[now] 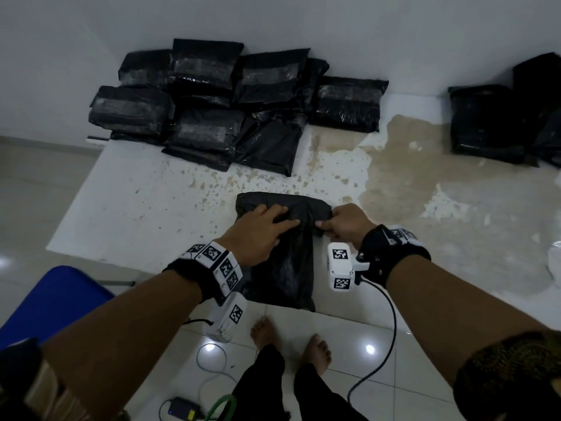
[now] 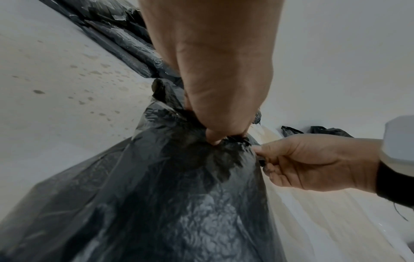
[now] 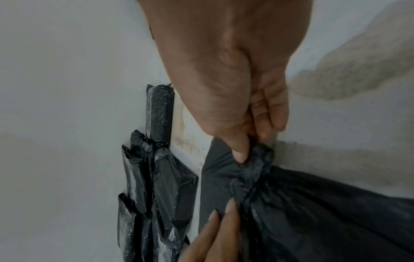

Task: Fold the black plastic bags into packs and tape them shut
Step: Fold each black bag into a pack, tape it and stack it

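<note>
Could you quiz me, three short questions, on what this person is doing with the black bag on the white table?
1. True or false: the right hand pinches a bunched edge of the black bag.
2. The left hand is: A) lifted clear of the bag, B) laid on top of the bag's folded end, C) holding a tape roll.
3. Fill in: the taped packs are piled at the table's far edge, against the ____.

Key
1. True; the right wrist view shows thumb and fingers closed on the crumpled plastic.
2. B; the fingers lie on the fold. No tape roll is in view.
3. Wall.
</note>
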A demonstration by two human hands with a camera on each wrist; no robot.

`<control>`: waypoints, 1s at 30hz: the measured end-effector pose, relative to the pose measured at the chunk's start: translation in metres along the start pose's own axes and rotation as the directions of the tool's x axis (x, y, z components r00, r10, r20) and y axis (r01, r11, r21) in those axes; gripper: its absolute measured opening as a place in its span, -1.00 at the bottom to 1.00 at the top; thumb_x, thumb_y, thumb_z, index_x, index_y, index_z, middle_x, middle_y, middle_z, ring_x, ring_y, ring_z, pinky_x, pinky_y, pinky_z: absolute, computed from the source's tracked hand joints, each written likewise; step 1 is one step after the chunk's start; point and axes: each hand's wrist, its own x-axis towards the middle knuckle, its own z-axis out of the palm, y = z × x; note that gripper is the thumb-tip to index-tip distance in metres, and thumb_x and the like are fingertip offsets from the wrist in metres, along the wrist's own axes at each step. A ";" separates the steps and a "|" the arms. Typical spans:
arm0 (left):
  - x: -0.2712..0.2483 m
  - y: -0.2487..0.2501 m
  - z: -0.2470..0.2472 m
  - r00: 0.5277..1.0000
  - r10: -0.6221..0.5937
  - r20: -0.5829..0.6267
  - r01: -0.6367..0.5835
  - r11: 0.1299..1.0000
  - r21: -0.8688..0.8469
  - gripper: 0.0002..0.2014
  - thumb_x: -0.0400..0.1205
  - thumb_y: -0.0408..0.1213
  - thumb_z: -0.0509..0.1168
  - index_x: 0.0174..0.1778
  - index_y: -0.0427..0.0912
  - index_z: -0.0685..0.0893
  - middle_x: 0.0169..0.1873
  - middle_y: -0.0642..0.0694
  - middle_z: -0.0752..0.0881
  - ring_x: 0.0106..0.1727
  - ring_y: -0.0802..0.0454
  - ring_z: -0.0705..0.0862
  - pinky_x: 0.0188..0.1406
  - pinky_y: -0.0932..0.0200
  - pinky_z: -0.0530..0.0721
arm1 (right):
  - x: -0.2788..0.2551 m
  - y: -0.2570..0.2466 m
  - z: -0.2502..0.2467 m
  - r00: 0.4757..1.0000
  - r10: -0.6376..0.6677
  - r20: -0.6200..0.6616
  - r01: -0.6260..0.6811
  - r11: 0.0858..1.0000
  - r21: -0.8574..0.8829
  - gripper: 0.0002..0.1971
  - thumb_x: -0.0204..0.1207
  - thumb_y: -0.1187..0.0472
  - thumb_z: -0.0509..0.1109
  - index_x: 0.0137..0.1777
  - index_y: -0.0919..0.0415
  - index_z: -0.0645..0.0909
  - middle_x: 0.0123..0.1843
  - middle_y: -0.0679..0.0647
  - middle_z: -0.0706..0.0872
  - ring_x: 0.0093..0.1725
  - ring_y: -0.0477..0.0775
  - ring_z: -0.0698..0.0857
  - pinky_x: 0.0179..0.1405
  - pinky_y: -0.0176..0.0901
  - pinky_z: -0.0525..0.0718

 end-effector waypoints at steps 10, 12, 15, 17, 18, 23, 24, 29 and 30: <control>-0.004 0.010 -0.002 0.994 -0.017 0.109 0.006 0.995 0.097 -0.27 0.68 0.22 0.12 0.73 0.11 0.01 0.71 -0.14 0.00 0.53 -0.33 0.22 0.47 -0.23 0.39 | -0.031 0.006 0.022 0.956 -0.012 -0.292 0.000 0.999 -0.041 -0.43 0.61 -0.16 0.37 -0.50 0.22 0.45 -0.47 0.22 0.60 -0.41 0.26 0.63 -0.39 0.05 0.60; -0.004 0.009 -0.001 0.996 -0.035 0.082 0.032 0.999 0.044 -0.33 0.70 0.18 0.12 0.71 0.08 0.11 0.71 -0.11 0.04 0.54 -0.33 0.23 0.49 -0.23 0.38 | -0.034 0.002 0.028 0.866 -0.107 -0.488 0.026 0.985 -0.170 -0.61 0.59 -0.06 0.41 -0.34 0.19 0.54 -0.33 0.13 0.62 -0.26 0.19 0.64 -0.33 -0.11 0.44; -0.005 0.004 0.005 0.999 -0.037 -0.035 0.034 0.996 -0.084 -0.48 0.75 -0.02 0.14 0.65 -0.04 0.34 0.67 -0.11 0.22 0.46 -0.34 0.37 0.43 -0.17 0.45 | -0.037 -0.008 0.045 0.736 -0.389 -0.554 0.278 0.920 -0.277 -0.76 0.56 0.15 0.44 0.11 0.29 0.65 0.16 0.25 0.63 0.15 0.28 0.61 0.06 -0.07 0.55; -0.007 0.002 0.006 0.993 -0.020 -0.112 0.000 0.984 -0.176 -0.56 0.74 -0.18 0.18 0.57 -0.11 0.47 0.62 -0.15 0.35 0.39 -0.34 0.45 0.39 -0.15 0.49 | -0.034 -0.009 0.059 0.779 -0.493 -0.388 0.356 0.857 -0.373 -0.59 0.57 0.15 0.44 0.38 0.27 0.59 0.40 0.28 0.53 0.36 0.36 0.51 0.33 0.11 0.55; -0.007 0.001 0.006 0.988 -0.016 -0.151 -0.019 0.974 -0.224 -0.60 0.73 -0.26 0.20 0.51 -0.16 0.55 0.58 -0.17 0.42 0.36 -0.33 0.49 0.37 -0.14 0.50 | -0.032 -0.008 0.067 0.824 -0.479 -0.302 0.339 0.845 -0.414 -0.50 0.58 0.13 0.43 0.50 0.21 0.52 0.51 0.28 0.45 0.44 0.38 0.45 0.41 0.19 0.51; -0.004 -0.007 0.003 0.912 -0.179 -0.369 0.085 0.963 -0.257 -0.61 0.69 -0.25 0.23 0.43 -0.28 0.58 0.50 -0.24 0.46 0.46 -0.30 0.44 0.43 -0.12 0.44 | -0.028 0.004 0.094 0.911 -0.368 -0.187 0.250 0.852 -0.459 -0.33 0.62 0.15 0.33 0.71 0.06 0.20 0.62 0.31 0.34 0.45 0.46 0.45 0.37 0.30 0.53; -0.002 -0.008 0.006 0.923 -0.187 -0.337 0.107 0.964 -0.243 -0.52 0.72 -0.18 0.20 0.56 -0.27 0.44 0.61 -0.26 0.32 0.59 -0.29 0.30 0.54 -0.15 0.33 | -0.028 0.004 0.096 0.908 -0.371 -0.195 0.252 0.855 -0.454 -0.33 0.62 0.16 0.32 0.72 0.07 0.20 0.62 0.32 0.34 0.45 0.47 0.45 0.36 0.31 0.55; 0.000 -0.010 0.035 0.965 -0.237 -0.112 0.168 0.888 -0.428 -0.31 0.79 -0.10 0.09 0.70 -0.36 -0.08 0.70 -0.31 -0.22 0.73 -0.25 -0.18 0.70 -0.09 -0.03 | -0.033 0.000 0.094 0.911 -0.350 -0.219 0.269 0.905 -0.330 -0.33 0.64 0.25 0.37 0.71 0.10 0.22 0.63 0.27 0.35 0.52 0.33 0.46 0.46 0.08 0.50; -0.003 -0.011 0.041 0.961 -0.260 -0.097 0.168 0.824 -0.541 -0.27 0.78 -0.13 0.12 0.70 -0.36 -0.14 0.70 -0.31 -0.26 0.73 -0.24 -0.15 0.69 -0.02 0.04 | -0.034 -0.001 0.094 0.911 -0.345 -0.228 0.275 0.918 -0.287 -0.32 0.63 0.27 0.38 0.70 0.10 0.22 0.63 0.25 0.37 0.53 0.31 0.46 0.48 0.05 0.47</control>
